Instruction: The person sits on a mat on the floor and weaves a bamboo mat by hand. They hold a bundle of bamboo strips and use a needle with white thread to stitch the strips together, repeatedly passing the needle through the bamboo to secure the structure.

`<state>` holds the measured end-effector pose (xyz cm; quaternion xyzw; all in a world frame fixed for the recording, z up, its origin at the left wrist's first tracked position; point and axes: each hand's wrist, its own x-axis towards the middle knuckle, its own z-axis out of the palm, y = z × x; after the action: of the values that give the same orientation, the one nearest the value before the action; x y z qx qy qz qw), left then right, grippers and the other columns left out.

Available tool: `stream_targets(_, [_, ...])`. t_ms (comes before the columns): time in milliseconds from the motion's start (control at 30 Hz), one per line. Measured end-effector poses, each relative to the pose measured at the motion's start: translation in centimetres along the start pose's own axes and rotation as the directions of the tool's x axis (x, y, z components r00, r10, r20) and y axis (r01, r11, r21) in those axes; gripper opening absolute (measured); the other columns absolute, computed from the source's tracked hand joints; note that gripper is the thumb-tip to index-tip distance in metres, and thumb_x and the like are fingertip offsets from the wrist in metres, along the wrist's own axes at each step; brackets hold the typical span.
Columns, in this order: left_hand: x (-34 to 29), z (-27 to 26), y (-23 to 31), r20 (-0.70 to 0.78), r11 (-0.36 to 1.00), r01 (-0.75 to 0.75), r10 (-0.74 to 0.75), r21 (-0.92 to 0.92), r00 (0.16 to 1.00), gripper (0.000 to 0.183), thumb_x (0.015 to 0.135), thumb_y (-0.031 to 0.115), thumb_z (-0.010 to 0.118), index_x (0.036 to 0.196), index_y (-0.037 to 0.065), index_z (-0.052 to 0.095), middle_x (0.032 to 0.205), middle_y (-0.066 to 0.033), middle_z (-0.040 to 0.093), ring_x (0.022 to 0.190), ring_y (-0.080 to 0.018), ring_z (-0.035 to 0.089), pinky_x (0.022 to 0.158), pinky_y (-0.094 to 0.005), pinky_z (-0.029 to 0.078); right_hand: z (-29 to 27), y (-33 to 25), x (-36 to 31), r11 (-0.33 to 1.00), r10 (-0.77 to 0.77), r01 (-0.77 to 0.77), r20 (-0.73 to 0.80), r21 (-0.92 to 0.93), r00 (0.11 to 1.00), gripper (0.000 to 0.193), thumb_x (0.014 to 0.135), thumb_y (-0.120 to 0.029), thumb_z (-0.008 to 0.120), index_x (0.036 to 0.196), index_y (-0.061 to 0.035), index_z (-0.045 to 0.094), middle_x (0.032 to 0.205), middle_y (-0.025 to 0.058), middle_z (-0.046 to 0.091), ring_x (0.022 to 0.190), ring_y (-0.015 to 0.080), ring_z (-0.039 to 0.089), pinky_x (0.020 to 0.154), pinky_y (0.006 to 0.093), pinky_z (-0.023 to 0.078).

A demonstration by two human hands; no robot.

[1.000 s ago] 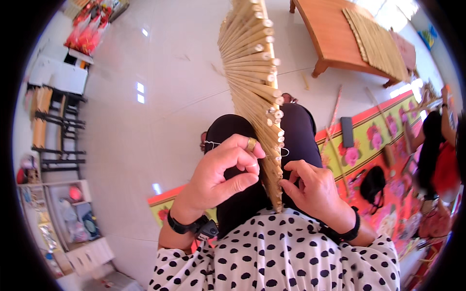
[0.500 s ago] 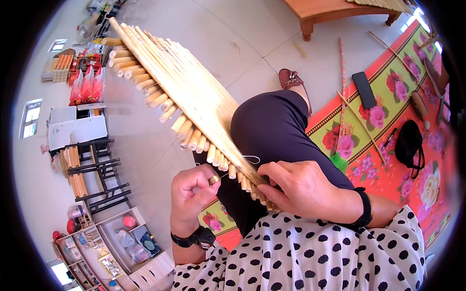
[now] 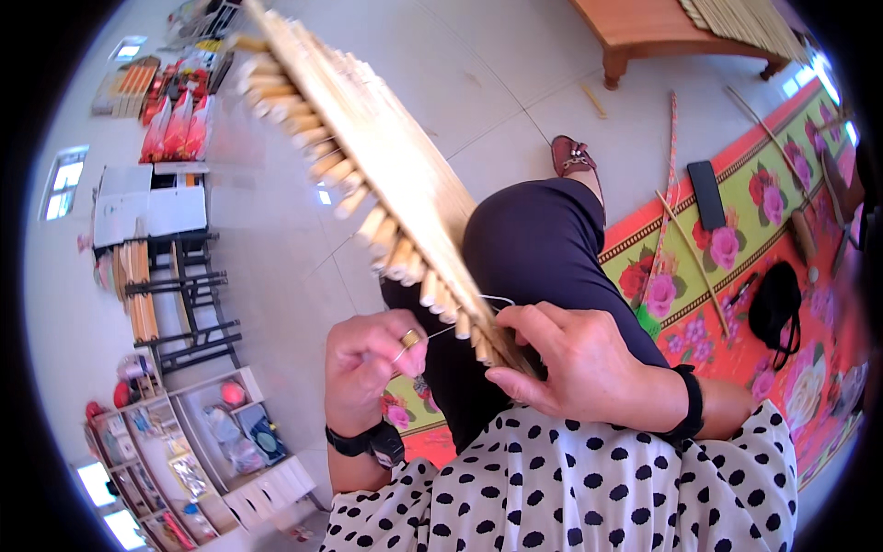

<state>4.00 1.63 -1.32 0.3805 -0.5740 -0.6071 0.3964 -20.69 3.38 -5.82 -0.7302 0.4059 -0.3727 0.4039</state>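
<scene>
A mat of pale, straight plant stalks [image 3: 405, 156], folded or stacked, rises from my lap toward the upper left. Its stepped cut ends face left. My right hand [image 3: 579, 368] grips the mat's lower tip between thumb and fingers. A thin white thread [image 3: 443, 331] runs from the stalk ends to my left hand [image 3: 372, 359], whose fingers pinch it. A gold ring-like band [image 3: 409, 339] sits on a left finger. On the mat's other side, a short thread loop [image 3: 499, 299] stands out above my right fingers.
My dark-trousered knee [image 3: 529, 230] supports the mat. To the right, a floral mat [image 3: 681, 313] bears a phone [image 3: 705, 195], a black cap-like item [image 3: 775, 308] and thin sticks. A wooden table [image 3: 644, 28] stands ahead; shelving [image 3: 184, 451] and folded black-framed furniture [image 3: 184, 285] are left.
The stalk mat has tilted steeper and shifted right in view. My left hand has turned, its fingers less tightly curled, with more thread showing. My right thumb has moved lower at the tip.
</scene>
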Motion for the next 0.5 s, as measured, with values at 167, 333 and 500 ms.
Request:
stream_targets(167, [-0.1,-0.2,-1.4,-0.047,0.991,-0.028,0.022,-0.133,0.999,0.031,0.098,0.022,0.06,0.079,-0.002,0.059,0.078,-0.0082,0.06,0.074,-0.0169,0.055,0.068,-0.0283,0.043,0.7,-2.9,1.7,0.949,0.174,-0.16,0.03,-0.273,0.984,0.041,0.077,-0.033,0.077,0.096,-0.0042,0.055,0.073,0.0121,0.06,0.058,0.0316,0.063,0.05,0.0408,0.05])
stream_targets(333, [0.2,-0.5,-1.7,-0.013,0.978,-0.044,0.043,-0.202,0.999,0.028,0.098,0.02,0.06,0.08,-0.002,0.059,0.08,-0.0052,0.06,0.073,-0.0104,0.052,0.066,-0.0242,0.042,2.5,-4.3,3.3,0.846,0.17,-0.18,-0.066,-0.502,0.983,0.032,0.079,-0.026,0.075,0.082,-0.0034,0.053,0.069,0.013,0.06,0.057,0.0335,0.063,0.049,0.0426,0.05])
stream_targets(500, [0.5,-0.3,-2.0,-0.008,0.959,-0.011,0.009,-0.282,1.0,0.028,0.096,0.019,0.06,0.076,0.0,0.057,0.074,-0.0046,0.058,0.069,-0.0111,0.05,0.062,-0.0246,0.04,3.5,-4.4,3.0,0.844,0.194,-0.229,-0.122,-0.486,0.973,0.021,0.087,-0.014,0.067,0.081,-0.0014,0.051,0.064,0.0175,0.059,0.052,0.0374,0.06,0.047,0.0437,0.048])
